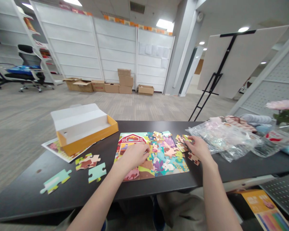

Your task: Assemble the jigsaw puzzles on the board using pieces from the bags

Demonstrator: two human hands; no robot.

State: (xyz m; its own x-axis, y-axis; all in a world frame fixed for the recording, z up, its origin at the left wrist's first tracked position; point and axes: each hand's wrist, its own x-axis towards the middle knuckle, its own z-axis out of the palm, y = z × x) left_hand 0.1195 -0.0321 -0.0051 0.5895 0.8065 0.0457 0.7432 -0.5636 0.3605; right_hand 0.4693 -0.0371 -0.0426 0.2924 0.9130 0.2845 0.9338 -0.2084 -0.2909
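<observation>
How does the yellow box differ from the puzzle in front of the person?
The box is deep and stands open; the puzzle lies flat. The box is pale inside; the puzzle shows a colourful animal picture. The left hand is over the puzzle; neither hand is at the box. Both are on the dark table.

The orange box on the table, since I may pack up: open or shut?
Open: the orange box has its lid tilted back, exposing the white interior.
</observation>
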